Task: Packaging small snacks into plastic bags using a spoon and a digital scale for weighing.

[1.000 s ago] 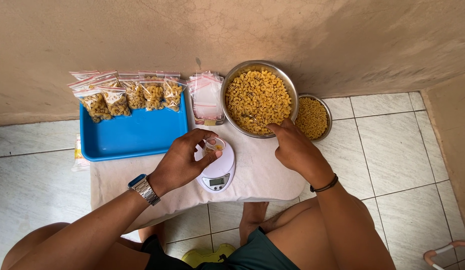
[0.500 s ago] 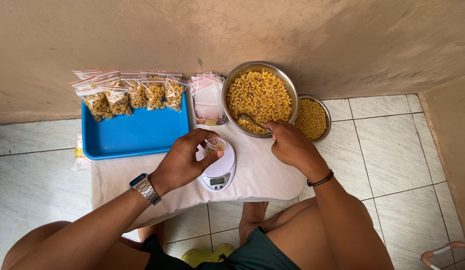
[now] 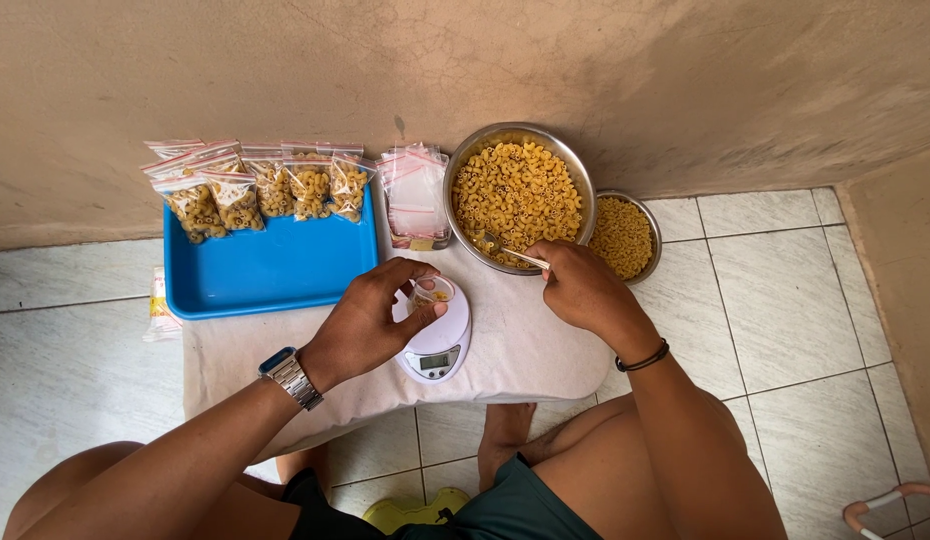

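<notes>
Since the earlier frame we note our right hand (image 3: 583,288) has drawn slightly back from the large steel bowl (image 3: 463,172) of elbow macaroni, fingers pinching the spoon (image 3: 507,249), whose tip lies in the pasta at the bowl's near rim. Our left hand (image 3: 370,322) pinches a small clear bag (image 3: 428,293) open atop the white kitchen scale (image 3: 437,345) on the cloth-covered table. Outward we record a smaller bowl (image 3: 625,236) of pasta, empty bags (image 3: 413,195), and filled bags (image 3: 255,188) on the blue tray (image 3: 270,275).

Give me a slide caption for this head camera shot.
Left hand steadies a small bag on a scale; right hand spoons macaroni from a bowl.
</notes>
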